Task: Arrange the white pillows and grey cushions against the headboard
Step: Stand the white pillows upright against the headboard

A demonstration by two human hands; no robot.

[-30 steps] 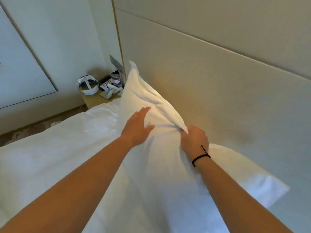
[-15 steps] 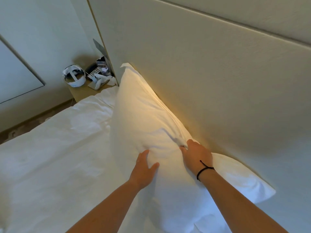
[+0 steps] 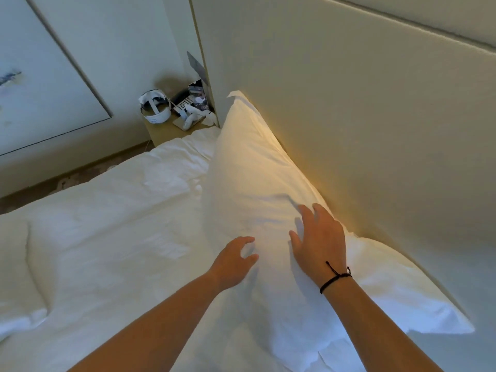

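Observation:
A large white pillow (image 3: 255, 183) leans upright against the beige padded headboard (image 3: 362, 116). A second white pillow (image 3: 402, 291) lies behind it to the right, partly covered. My right hand (image 3: 319, 240), with a black cord on the wrist, rests flat on the front pillow's upper edge, fingers spread. My left hand (image 3: 233, 261) hovers at the pillow's front face, fingers loosely curled and holding nothing. No grey cushions are in view.
The white duvet (image 3: 107, 237) covers the bed to the left. A bedside table (image 3: 171, 127) at the far corner holds a white headset (image 3: 155, 110), a phone and small items. A strip of floor (image 3: 67, 181) runs beyond the bed.
Both hands have let go of the pillow fabric. The right hand opened and now lies flat on it; the left hand drew slightly back. The pillow settled against the headboard.

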